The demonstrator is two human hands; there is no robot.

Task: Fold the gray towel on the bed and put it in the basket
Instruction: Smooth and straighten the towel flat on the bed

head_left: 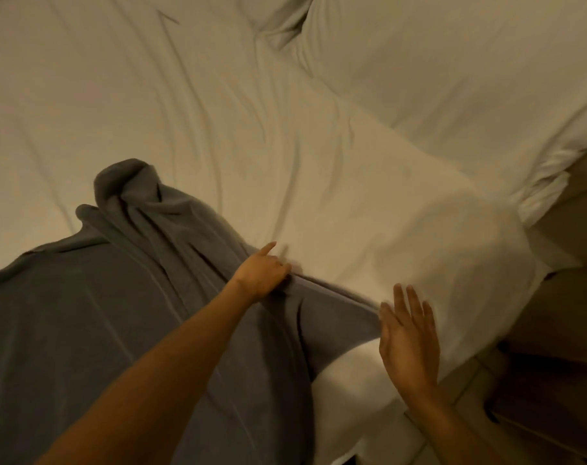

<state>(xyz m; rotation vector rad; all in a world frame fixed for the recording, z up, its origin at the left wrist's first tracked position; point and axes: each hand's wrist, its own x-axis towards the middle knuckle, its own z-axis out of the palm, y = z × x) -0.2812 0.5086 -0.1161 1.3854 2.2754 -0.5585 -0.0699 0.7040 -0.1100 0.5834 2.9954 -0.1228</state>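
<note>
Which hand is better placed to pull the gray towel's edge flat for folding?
Probably the left hand: it already grips the gray towel along its edge on the bed. The right hand is open beside the towel's corner, holding nothing.

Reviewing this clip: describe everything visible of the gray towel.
The gray towel is a large, soft, terry-looking cloth, unfolded and spread over the white bed, bunched into ridges at its far end. Its near part runs out of frame. The left hand grips its right edge; the right hand, open, is at its corner.
</note>
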